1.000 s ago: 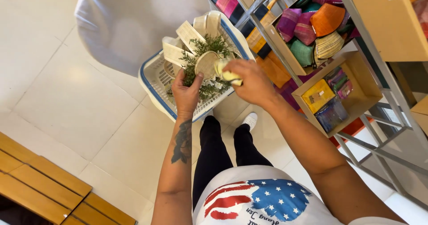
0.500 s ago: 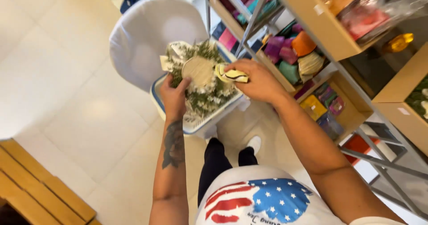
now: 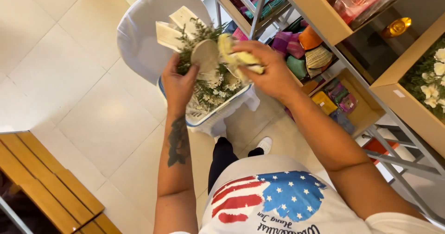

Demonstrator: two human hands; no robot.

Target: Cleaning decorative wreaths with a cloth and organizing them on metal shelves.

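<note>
My left hand (image 3: 178, 83) grips a bundle of dried green sprigs with small white flowers (image 3: 204, 44), which has a round cream disc (image 3: 205, 55) against it. My right hand (image 3: 269, 69) is closed on a pale yellow piece (image 3: 234, 53) beside the bundle. Both hands are raised above a white plastic basket (image 3: 218, 113) with a blue rim. The basket holds more sprigs and flat cream pieces (image 3: 168, 34). It rests on a white round-backed chair (image 3: 139, 34).
A metal-framed shelf unit (image 3: 324, 25) stands to the right, stocked with coloured woven pouches (image 3: 306, 44) and packets. White flowers (image 3: 433, 81) lie in a wooden box at far right. Wooden slats (image 3: 41, 178) lie at lower left. The floor is pale tile (image 3: 69, 62).
Both hands have lifted the bundle and the yellow piece higher above the basket. The view has swung, so the shelves now fill more of the right side.
</note>
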